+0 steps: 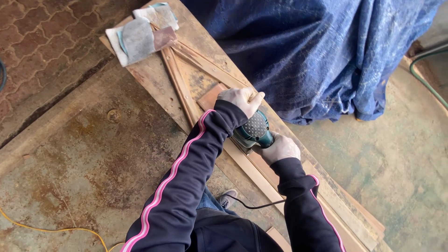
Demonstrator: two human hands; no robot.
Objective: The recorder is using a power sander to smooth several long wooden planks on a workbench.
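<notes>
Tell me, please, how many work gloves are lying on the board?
2: both gloves lie at the board's far end, one nearer the brick paving, the other just beyond it and partly overlapped. More could be hidden under the blue tarp.

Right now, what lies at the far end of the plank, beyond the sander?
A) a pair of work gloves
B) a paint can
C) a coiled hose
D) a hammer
A: a pair of grey work gloves lies on the far end of the plank, well beyond the green sander that the left hand and right hand grip.
</notes>
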